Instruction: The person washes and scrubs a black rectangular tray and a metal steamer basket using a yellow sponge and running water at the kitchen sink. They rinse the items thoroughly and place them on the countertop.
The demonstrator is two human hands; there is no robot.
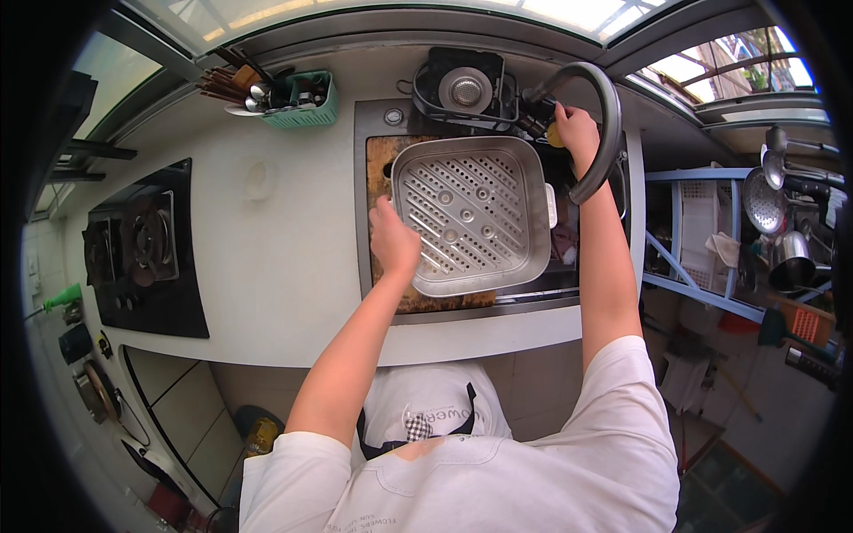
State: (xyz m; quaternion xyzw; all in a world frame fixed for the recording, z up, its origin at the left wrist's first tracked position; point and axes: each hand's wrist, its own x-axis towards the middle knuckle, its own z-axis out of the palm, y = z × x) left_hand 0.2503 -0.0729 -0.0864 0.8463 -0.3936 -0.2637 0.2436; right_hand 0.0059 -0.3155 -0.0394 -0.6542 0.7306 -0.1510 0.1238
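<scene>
My left hand (396, 240) grips the left side of a square metal steamer tray (468, 208) with a perforated, ridged base. The tray rests over a wooden cutting board (460, 304) and partly over the dark sink (566, 274) to the right. A white handle (551, 206) shows on its right side. At the back, my right hand (574, 130) is beside the faucet's base, its fingers at a round yellow thing (554, 134); whether it grips this or the faucet lever is not clear. The faucet's dark curved spout (610, 126) arches in front of my right wrist.
A dark rack holding a round metal sink strainer (466, 91) stands behind the tray. A green basket (303, 114) with cutlery and chopsticks is at the back left. A black gas hob (150, 250) lies far left; a blue-framed shelf (700, 174) with ladles above stands right.
</scene>
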